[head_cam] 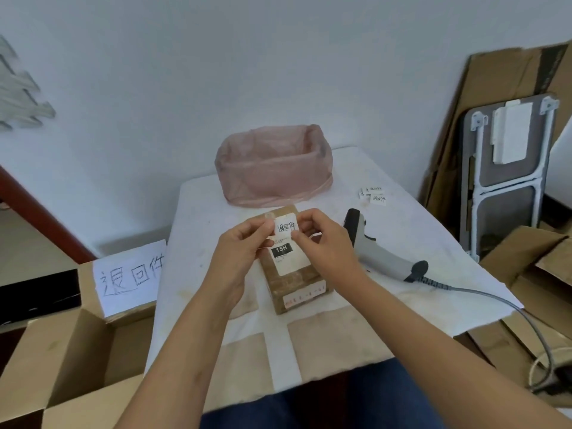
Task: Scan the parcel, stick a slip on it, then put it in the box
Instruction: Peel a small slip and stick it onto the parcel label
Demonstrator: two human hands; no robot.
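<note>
A small brown cardboard parcel [294, 283] with a white shipping label lies in the middle of the white-covered table [402, 249]. Just above its far end I hold a small white slip [286, 226] with handwritten characters. My left hand [240, 243] pinches the slip's left edge and my right hand [322, 239] pinches its right and lower edge. The grey and black barcode scanner [380, 252] lies on the table to the right of the parcel. An open cardboard box [62, 351] with a handwritten paper sign [130, 277] stands at the lower left.
A bin lined with a pink plastic bag [274, 168] sits at the table's far side. Several more slips [373, 193] lie at the far right. The scanner cable [510, 308] runs off the right edge. Flattened cardboard and a folded table [507, 168] lean on the right.
</note>
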